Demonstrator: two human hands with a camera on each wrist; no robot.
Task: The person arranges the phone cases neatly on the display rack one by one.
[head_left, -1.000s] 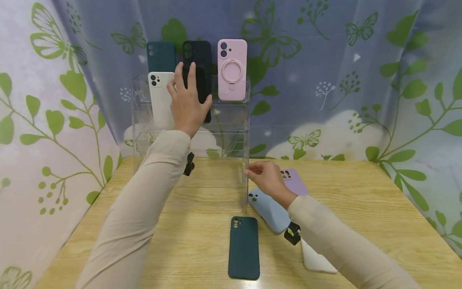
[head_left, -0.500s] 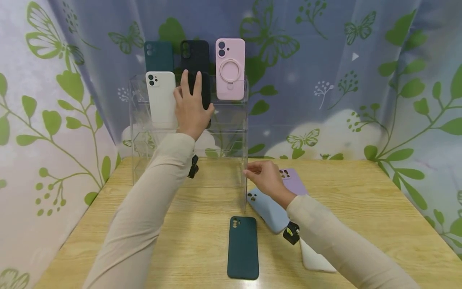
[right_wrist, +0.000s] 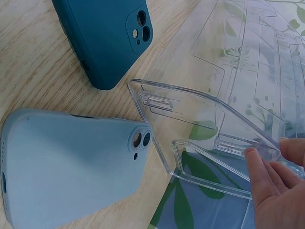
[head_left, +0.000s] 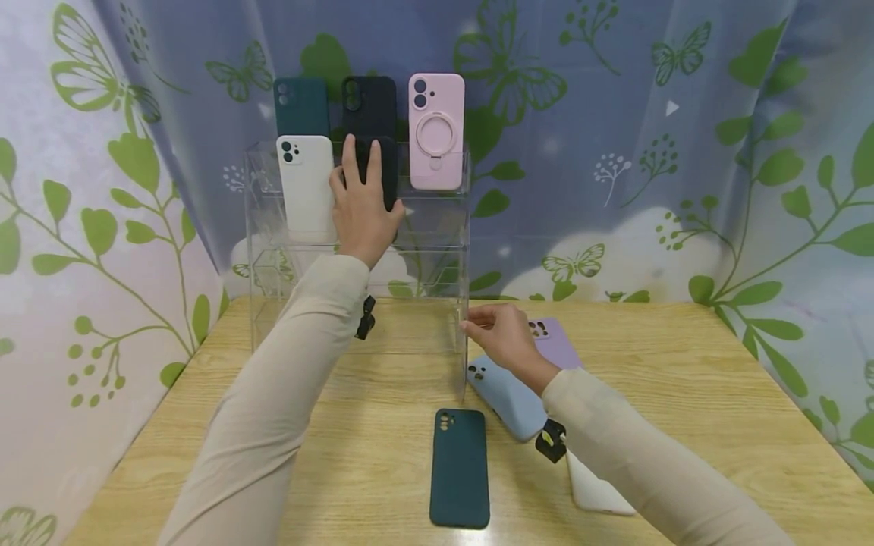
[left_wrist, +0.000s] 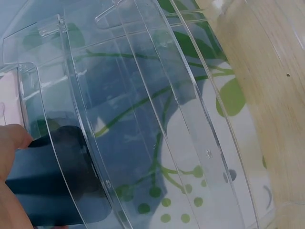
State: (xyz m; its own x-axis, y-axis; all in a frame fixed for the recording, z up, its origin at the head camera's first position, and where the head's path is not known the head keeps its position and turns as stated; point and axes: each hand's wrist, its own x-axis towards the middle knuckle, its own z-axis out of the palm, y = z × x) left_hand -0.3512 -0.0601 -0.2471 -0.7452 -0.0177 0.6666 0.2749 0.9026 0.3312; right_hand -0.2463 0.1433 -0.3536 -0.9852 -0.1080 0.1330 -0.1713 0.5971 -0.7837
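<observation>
My left hand grips a black phone case by its side edges, with the thumb on the right edge and fingers spread over its back. The case stands upright at the second tier of a clear acrylic display stand, and in the left wrist view its lower end lies behind the tier's front lip. A white phone case leans just left of the hand. Lower down, my right hand pinches the stand's right side panel between thumb and fingers.
Along the top tier stand a dark green case, another black case and a pink case with a ring. A teal case, light blue case, purple case and white case lie on the wooden table.
My left hand has lowered the black case slightly and shifted a little right, then stayed nearly still over the last half second. The right hand keeps its place on the side panel.
</observation>
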